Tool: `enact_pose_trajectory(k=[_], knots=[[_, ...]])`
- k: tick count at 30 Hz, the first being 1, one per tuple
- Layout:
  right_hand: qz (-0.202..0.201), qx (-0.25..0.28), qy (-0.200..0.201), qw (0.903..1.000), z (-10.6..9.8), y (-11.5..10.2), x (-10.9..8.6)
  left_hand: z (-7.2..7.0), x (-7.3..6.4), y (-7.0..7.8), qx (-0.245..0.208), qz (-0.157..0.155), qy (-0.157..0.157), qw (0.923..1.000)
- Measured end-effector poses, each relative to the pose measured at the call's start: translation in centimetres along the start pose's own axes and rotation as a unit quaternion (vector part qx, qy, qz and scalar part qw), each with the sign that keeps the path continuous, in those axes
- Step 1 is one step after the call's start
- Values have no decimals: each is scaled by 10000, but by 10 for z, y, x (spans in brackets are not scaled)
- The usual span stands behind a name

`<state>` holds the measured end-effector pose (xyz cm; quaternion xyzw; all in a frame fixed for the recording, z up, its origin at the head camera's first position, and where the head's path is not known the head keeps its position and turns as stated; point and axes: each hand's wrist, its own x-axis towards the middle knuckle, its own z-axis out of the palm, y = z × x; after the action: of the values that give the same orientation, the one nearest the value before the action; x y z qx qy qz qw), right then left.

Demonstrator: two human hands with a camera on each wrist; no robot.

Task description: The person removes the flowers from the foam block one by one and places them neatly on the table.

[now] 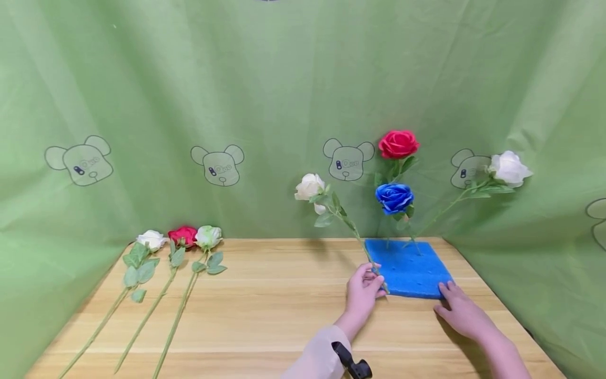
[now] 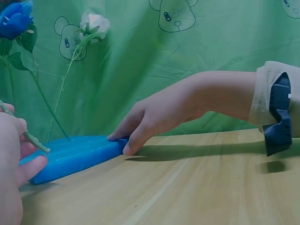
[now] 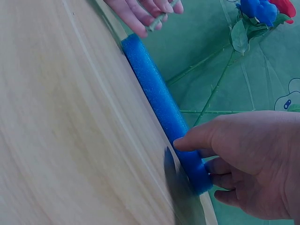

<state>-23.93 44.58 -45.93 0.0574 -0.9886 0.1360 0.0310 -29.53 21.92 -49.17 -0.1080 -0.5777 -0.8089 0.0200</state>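
My left hand [image 1: 361, 295] pinches the lower stem of a cream rose [image 1: 310, 187] between thumb and fingers. The rose leans up and to the left, its cut stem end [image 2: 41, 147] over the near left corner of a blue foam block [image 1: 416, 276]. At the block's near right corner, my right hand [image 1: 465, 315] grips it, thumb against the front face and fingers on the far side of the corner. Standing in the foam are a blue rose [image 1: 394, 198], a red rose [image 1: 399, 144] and a white rose [image 1: 509, 168] that tilts right.
On the left of the wooden table [image 1: 265, 316] lie a white rose [image 1: 151, 240], a red rose [image 1: 183, 236] and a pale green-white rose [image 1: 208, 237], stems toward me. A green curtain [image 1: 274, 95] with bear drawings hangs behind and at the sides.
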Motion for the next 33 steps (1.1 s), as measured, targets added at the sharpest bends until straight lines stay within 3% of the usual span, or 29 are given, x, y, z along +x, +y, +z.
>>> enact_pose_trajectory(k=[13,21,33], knots=[[-49,-39,83,9999,-1,-1,2,-30,-19,12,-271,-519,-437,9973],[-47,-70,60,9999,-3,-4,2,-54,-33,23,-25,-705,-563,9959],[-56,-115,67,9999,0,-1,1,-93,-49,37,146,-835,-1041,9909]])
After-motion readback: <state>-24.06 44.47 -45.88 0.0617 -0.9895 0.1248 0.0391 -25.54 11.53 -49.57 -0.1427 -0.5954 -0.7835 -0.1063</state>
